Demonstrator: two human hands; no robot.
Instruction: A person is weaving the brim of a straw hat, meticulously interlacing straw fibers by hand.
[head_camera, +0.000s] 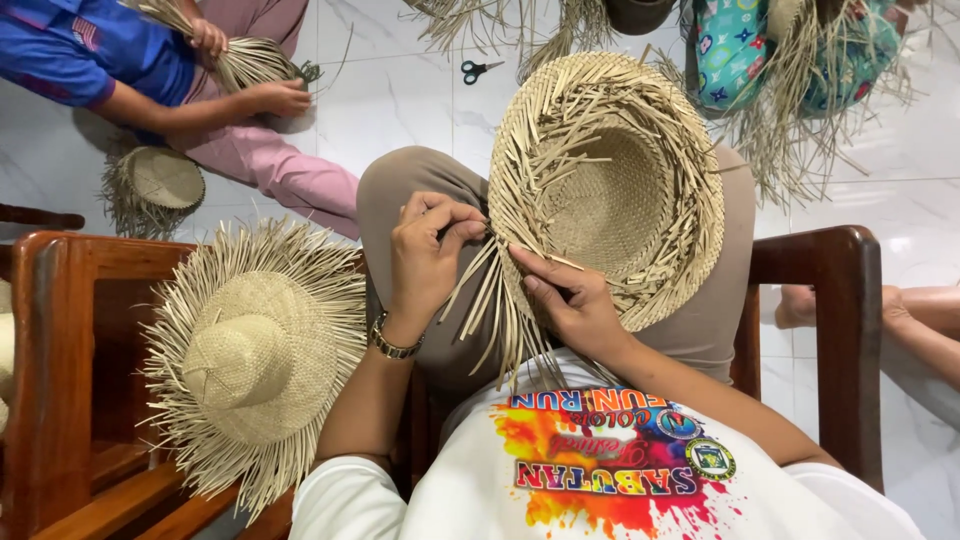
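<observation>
From the head camera, an unfinished straw hat lies crown-down on the person's lap, at twelve o'clock from the chest, its loose strips trailing toward six o'clock. The left hand pinches a few strips at the brim's nine-o'clock edge, fingers closed narrow on them; the right hand presses thumb and fingers shut on the brim's weave at seven o'clock, just beside the left. The strips' long axis runs from the brim toward the body, and both hands are equally near. A second fringed hat rests on the wooden chair at nine o'clock. Scissors lie on the white floor at twelve; a patterned teal bag sits at one.
</observation>
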